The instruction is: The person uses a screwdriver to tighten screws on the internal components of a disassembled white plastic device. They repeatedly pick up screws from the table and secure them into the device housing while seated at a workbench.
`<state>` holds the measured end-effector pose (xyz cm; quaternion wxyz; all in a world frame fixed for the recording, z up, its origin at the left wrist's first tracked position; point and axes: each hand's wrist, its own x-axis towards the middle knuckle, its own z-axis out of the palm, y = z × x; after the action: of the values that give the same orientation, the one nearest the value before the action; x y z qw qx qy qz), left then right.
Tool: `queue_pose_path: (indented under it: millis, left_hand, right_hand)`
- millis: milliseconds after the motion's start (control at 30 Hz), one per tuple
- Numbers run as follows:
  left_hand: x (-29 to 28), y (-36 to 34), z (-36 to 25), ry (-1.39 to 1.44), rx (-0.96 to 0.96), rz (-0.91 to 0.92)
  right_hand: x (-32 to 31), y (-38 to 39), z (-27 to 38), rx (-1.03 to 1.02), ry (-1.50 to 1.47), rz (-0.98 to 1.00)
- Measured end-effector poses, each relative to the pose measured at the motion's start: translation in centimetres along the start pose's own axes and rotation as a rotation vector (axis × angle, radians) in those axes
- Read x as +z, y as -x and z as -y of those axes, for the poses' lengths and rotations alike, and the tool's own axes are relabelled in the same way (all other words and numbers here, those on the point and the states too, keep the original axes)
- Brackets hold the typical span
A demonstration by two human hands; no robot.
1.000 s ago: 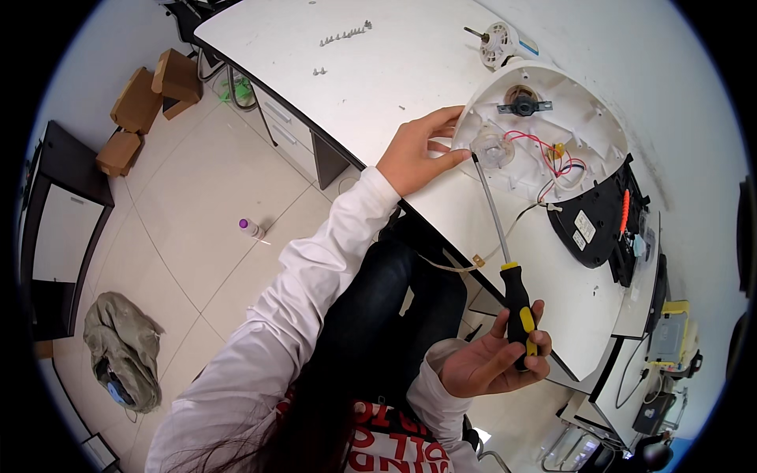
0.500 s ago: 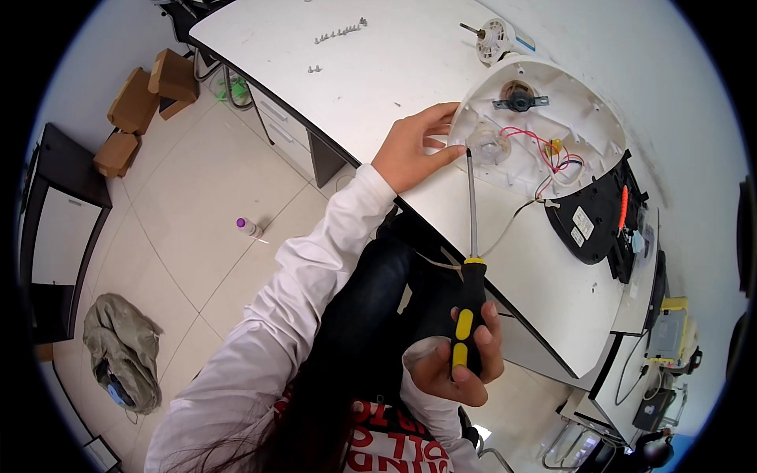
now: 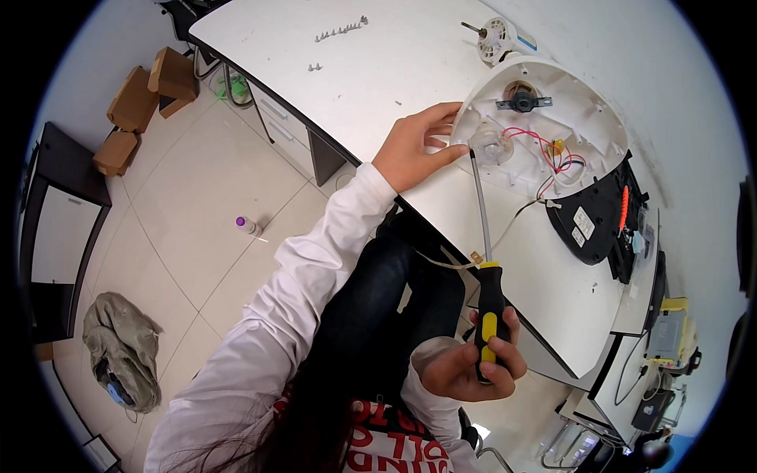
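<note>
A white half-round plastic housing (image 3: 593, 101) lies open side up on the table, showing red wires (image 3: 544, 140), a clear round part and a dark bracket (image 3: 522, 102) inside. My left hand (image 3: 414, 151) grips its near left rim, thumb at the edge and fingers around the outside. In my right hand (image 3: 457, 369) is a long screwdriver (image 3: 490, 298) with a black and yellow handle. Its shaft points away from me, and its tip meets the housing's rim beside my left thumb. Whether the tip sits in a screw is too small to tell.
A white motor unit (image 3: 497, 41) with a shaft stands behind the housing. To the right lies a black base plate (image 3: 583, 225) joined by a cable. Several screws (image 3: 341, 31) are lined up at the far left of the white table (image 3: 410, 55). Cardboard boxes (image 3: 134, 102) sit on the floor.
My right hand and the screwdriver's handle have swung to the right, the handle turning in my fingers. The tip stays at the rim, and the housing has shifted very slightly right.
</note>
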<state>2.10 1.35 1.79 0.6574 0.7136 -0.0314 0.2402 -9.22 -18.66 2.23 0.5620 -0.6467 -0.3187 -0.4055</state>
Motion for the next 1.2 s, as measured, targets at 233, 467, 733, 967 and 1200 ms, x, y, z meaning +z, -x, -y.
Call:
queue_pose_path:
  millis: [233, 467, 733, 967, 1200]
  left_hand:
    - [0.0, -0.1, 0.2, 0.010, 0.003, -0.004]
    - [0.0, 0.0, 0.1, 0.011, 0.006, -0.005]
    - [0.1, 0.0, 0.1, 0.010, 0.010, -0.011]
    - [0.1, -0.1, 0.0, 0.011, 0.010, -0.007]
    - [0.1, -0.1, 0.1, 0.022, 0.021, 0.001]
  right_hand:
    - [-0.3, -0.1, 0.0, -0.004, -0.040, 0.035]
    - [0.0, 0.0, 0.0, 0.010, -0.094, 0.010]
    - [-0.1, 0.4, 0.0, 0.020, -0.121, 0.004]
    - [-0.2, 0.4, -0.2, 0.015, -0.136, 0.030]
    - [-0.3, 0.5, -0.4, -0.019, -0.168, 0.043]
